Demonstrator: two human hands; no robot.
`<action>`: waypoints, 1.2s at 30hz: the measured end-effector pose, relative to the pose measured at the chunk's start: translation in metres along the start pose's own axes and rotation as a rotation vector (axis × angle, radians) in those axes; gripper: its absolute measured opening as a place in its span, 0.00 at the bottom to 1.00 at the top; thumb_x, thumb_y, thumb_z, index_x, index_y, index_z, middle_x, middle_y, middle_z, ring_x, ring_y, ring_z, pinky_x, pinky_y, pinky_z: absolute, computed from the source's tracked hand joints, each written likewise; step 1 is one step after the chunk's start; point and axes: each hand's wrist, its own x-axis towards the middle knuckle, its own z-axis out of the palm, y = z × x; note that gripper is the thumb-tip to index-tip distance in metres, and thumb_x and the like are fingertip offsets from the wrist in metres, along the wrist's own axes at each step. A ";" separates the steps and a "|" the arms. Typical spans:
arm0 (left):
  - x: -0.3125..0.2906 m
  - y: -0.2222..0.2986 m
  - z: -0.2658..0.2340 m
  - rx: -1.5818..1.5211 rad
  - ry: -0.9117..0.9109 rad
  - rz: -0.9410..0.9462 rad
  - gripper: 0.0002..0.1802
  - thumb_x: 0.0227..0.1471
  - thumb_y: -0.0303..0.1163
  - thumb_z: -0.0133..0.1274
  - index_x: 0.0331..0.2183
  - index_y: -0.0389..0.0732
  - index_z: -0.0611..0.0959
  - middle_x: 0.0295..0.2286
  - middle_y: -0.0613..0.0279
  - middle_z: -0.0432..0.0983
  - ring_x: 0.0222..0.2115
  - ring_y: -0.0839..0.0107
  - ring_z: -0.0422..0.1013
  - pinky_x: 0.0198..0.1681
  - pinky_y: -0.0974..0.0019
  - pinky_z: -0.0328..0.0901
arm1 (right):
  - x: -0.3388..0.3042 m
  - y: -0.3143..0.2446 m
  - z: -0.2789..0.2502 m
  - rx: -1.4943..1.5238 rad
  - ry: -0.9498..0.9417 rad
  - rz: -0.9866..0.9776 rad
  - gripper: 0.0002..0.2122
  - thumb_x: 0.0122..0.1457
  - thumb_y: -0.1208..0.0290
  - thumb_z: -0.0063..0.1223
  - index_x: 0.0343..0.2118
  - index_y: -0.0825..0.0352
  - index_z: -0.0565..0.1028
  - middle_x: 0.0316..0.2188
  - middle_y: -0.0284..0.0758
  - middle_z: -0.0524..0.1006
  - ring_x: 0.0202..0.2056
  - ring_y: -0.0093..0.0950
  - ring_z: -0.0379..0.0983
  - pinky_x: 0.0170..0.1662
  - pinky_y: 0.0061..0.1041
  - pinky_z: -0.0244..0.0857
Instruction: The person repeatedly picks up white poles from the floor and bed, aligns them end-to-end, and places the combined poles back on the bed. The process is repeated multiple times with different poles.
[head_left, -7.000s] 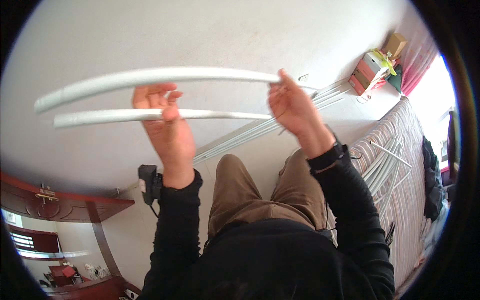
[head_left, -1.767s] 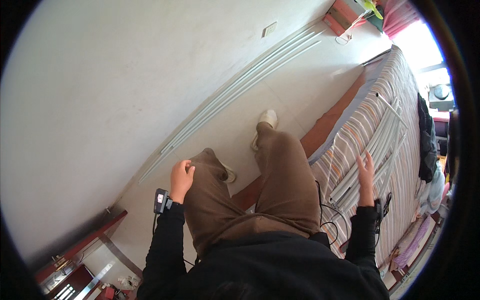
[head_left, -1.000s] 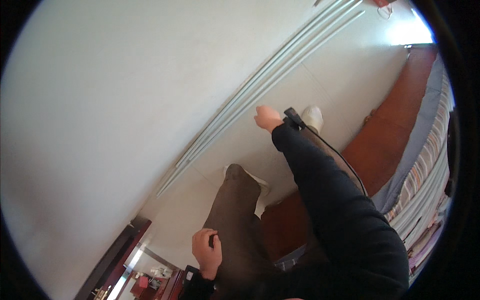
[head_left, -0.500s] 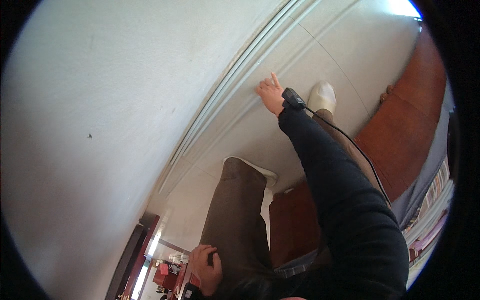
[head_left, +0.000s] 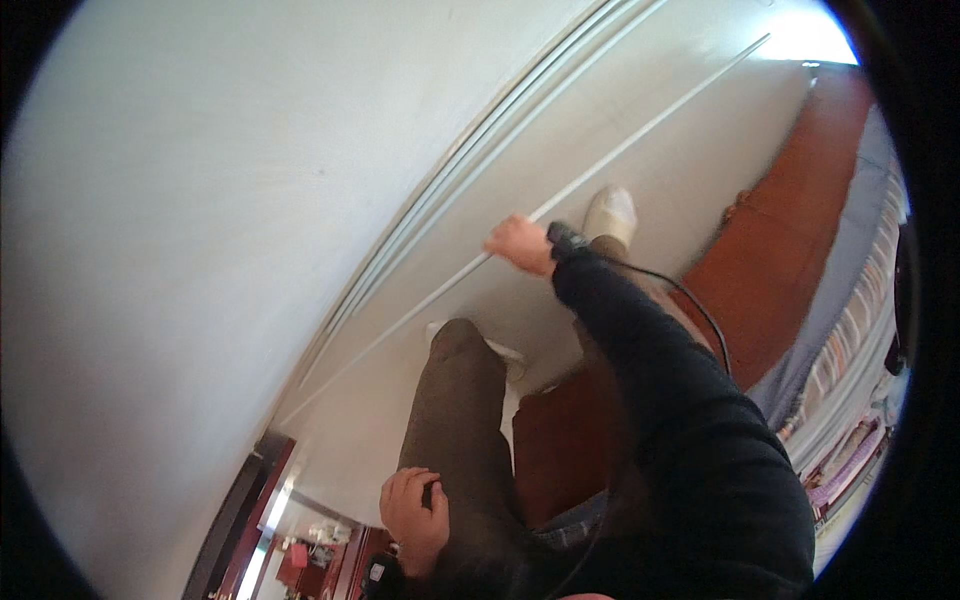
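Note:
My right hand reaches down toward the floor and is closed around a long thin white pipe that runs diagonally from lower left to upper right. The pipe is lifted clear of a bundle of several similar white pipes lying along the foot of the wall. A dark band sits on my right wrist with a cable running up the sleeve. My left hand rests curled on my left thigh, on the brown trouser leg, and holds nothing that I can see.
A pale wall fills the left. A red-brown bed frame with a striped mattress lies at the right. A dark wooden cabinet stands at the lower left. My white shoe is on the light floor.
My right hand has closed on one thin pipe and raised it away from the bundle by the wall. The view has tilted slightly; my left hand stays on the thigh.

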 end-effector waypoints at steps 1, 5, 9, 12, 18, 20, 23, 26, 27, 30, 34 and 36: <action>0.001 0.007 0.002 -0.014 0.018 0.017 0.08 0.43 0.25 0.57 0.31 0.40 0.80 0.35 0.56 0.76 0.40 0.54 0.70 0.47 0.55 0.63 | 0.006 -0.015 -0.015 0.020 -0.024 -0.049 0.04 0.58 0.72 0.48 0.33 0.63 0.73 0.29 0.38 0.75 0.37 0.38 0.75 0.42 0.37 0.68; -0.004 0.028 0.007 -0.033 0.039 0.056 0.09 0.44 0.26 0.57 0.33 0.41 0.80 0.37 0.56 0.76 0.42 0.53 0.69 0.48 0.55 0.62 | 0.003 -0.091 -0.078 0.114 0.003 -0.159 0.04 0.57 0.71 0.49 0.35 0.62 0.73 0.31 0.36 0.74 0.38 0.37 0.74 0.42 0.37 0.67; -0.015 0.040 0.011 0.010 0.194 0.065 0.20 0.47 0.30 0.56 0.45 0.41 0.76 0.48 0.52 0.69 0.53 0.52 0.62 0.58 0.47 0.52 | -0.025 -0.157 -0.144 0.077 0.072 -0.217 0.05 0.55 0.70 0.51 0.34 0.62 0.72 0.29 0.35 0.73 0.35 0.37 0.74 0.38 0.36 0.68; -0.022 0.049 0.014 0.138 0.592 0.065 0.28 0.49 0.35 0.55 0.53 0.39 0.71 0.53 0.54 0.65 0.59 0.50 0.55 0.63 0.37 0.40 | -0.062 -0.210 -0.186 0.007 0.130 -0.214 0.05 0.54 0.71 0.51 0.34 0.62 0.72 0.29 0.35 0.73 0.35 0.37 0.74 0.38 0.35 0.68; -0.078 0.042 -0.008 0.233 0.446 0.118 0.15 0.50 0.39 0.57 0.35 0.40 0.76 0.34 0.54 0.74 0.40 0.52 0.69 0.44 0.45 0.60 | -0.141 -0.333 -0.237 0.074 0.166 -0.285 0.04 0.51 0.72 0.53 0.30 0.61 0.74 0.29 0.33 0.73 0.36 0.35 0.74 0.38 0.33 0.68; -0.116 0.035 -0.014 0.131 0.373 0.139 0.15 0.50 0.41 0.58 0.25 0.41 0.74 0.24 0.54 0.73 0.29 0.51 0.70 0.32 0.49 0.62 | -0.164 -0.369 -0.247 0.082 0.180 -0.352 0.03 0.50 0.71 0.54 0.29 0.61 0.74 0.29 0.32 0.74 0.38 0.33 0.74 0.40 0.31 0.67; -0.172 0.019 -0.023 0.094 0.505 0.175 0.22 0.49 0.43 0.60 0.18 0.40 0.69 0.17 0.53 0.67 0.20 0.48 0.67 0.22 0.50 0.56 | -0.182 -0.408 -0.264 0.038 0.179 -0.439 0.04 0.50 0.69 0.55 0.30 0.60 0.75 0.32 0.31 0.74 0.40 0.33 0.71 0.48 0.29 0.62; -0.231 -0.006 -0.028 0.097 0.526 0.074 0.23 0.48 0.44 0.61 0.18 0.39 0.69 0.17 0.52 0.67 0.20 0.48 0.67 0.22 0.50 0.56 | -0.208 -0.421 -0.286 0.191 0.516 -0.391 0.06 0.51 0.69 0.55 0.33 0.60 0.77 0.35 0.34 0.74 0.41 0.35 0.70 0.47 0.32 0.63; -0.250 -0.014 -0.026 0.078 0.536 0.037 0.23 0.48 0.44 0.61 0.18 0.39 0.69 0.17 0.52 0.67 0.20 0.48 0.66 0.22 0.50 0.56 | -0.217 -0.420 -0.294 0.196 0.585 -0.301 0.08 0.50 0.71 0.56 0.35 0.60 0.77 0.39 0.35 0.74 0.43 0.37 0.69 0.48 0.34 0.62; -0.296 -0.035 -0.014 0.008 0.575 -0.022 0.23 0.48 0.44 0.61 0.18 0.39 0.69 0.15 0.52 0.67 0.18 0.48 0.66 0.21 0.51 0.57 | -0.248 -0.412 -0.315 0.364 0.926 0.020 0.14 0.50 0.76 0.58 0.42 0.62 0.76 0.45 0.39 0.73 0.50 0.42 0.67 0.53 0.40 0.61; -0.342 -0.062 0.007 -0.054 0.548 0.004 0.22 0.50 0.44 0.60 0.19 0.40 0.71 0.14 0.52 0.68 0.16 0.48 0.67 0.20 0.52 0.59 | -0.267 -0.394 -0.335 0.377 1.330 0.401 0.30 0.54 0.75 0.58 0.60 0.69 0.59 0.57 0.46 0.63 0.59 0.43 0.58 0.63 0.40 0.52; -0.362 -0.076 0.017 -0.067 0.527 0.029 0.21 0.51 0.44 0.59 0.20 0.40 0.71 0.13 0.52 0.68 0.16 0.48 0.68 0.20 0.52 0.60 | -0.269 -0.390 -0.349 0.829 1.294 0.605 0.33 0.61 0.69 0.54 0.64 0.66 0.49 0.63 0.43 0.55 0.61 0.41 0.58 0.63 0.38 0.52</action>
